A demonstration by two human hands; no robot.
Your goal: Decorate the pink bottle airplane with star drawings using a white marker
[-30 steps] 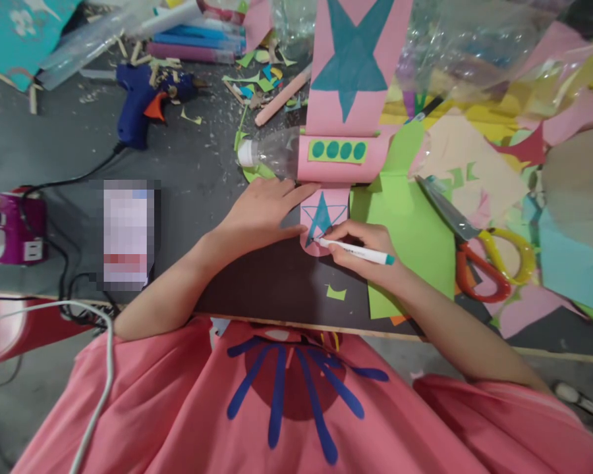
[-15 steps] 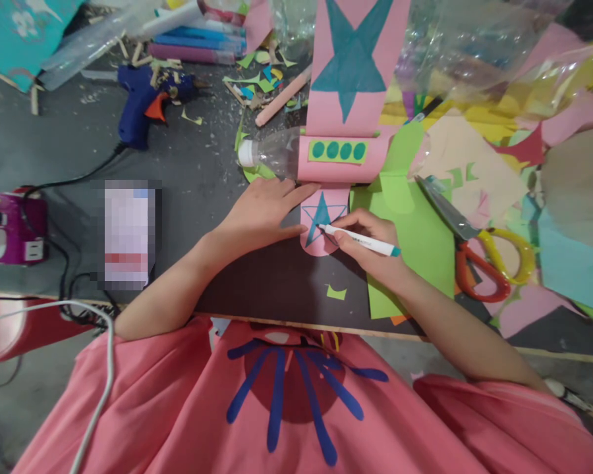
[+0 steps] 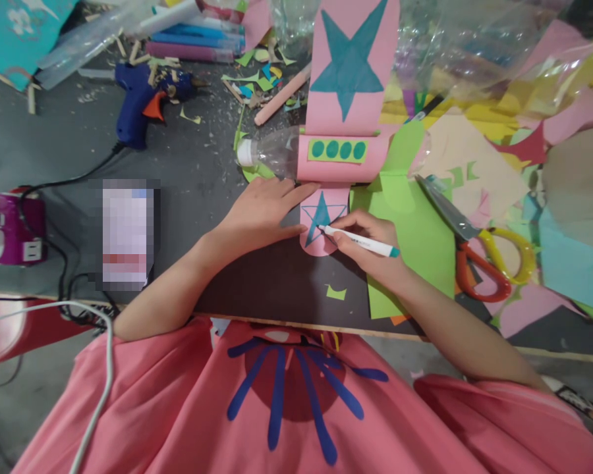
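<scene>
A white marker with a teal end (image 3: 368, 243) is pinched in my right hand (image 3: 373, 240), its tip on a small rounded pink paper flap (image 3: 321, 246). That flap carries a teal star, partly filled and partly only outlined. My left hand (image 3: 261, 214) lies with fingers spread, thumb and forefinger touching the flap's left and upper edges. Just beyond lies a clear plastic bottle (image 3: 281, 146) with a white cap, wrapped in pink paper (image 3: 337, 170) bearing a green strip with several teal dots. A long pink piece with a big teal star (image 3: 348, 66) extends from the wrap's far side.
Red-and-yellow scissors (image 3: 481, 253) and green paper (image 3: 415, 243) lie to the right among coloured scraps. A blue glue gun (image 3: 133, 108), its cord, a phone (image 3: 126, 234) and a purple device (image 3: 12, 227) are left. Several markers (image 3: 197, 39) lie at the back.
The far end of the long pink star piece has shifted slightly left and its star shows more fully. Both hands and the marker look nearly unmoved.
</scene>
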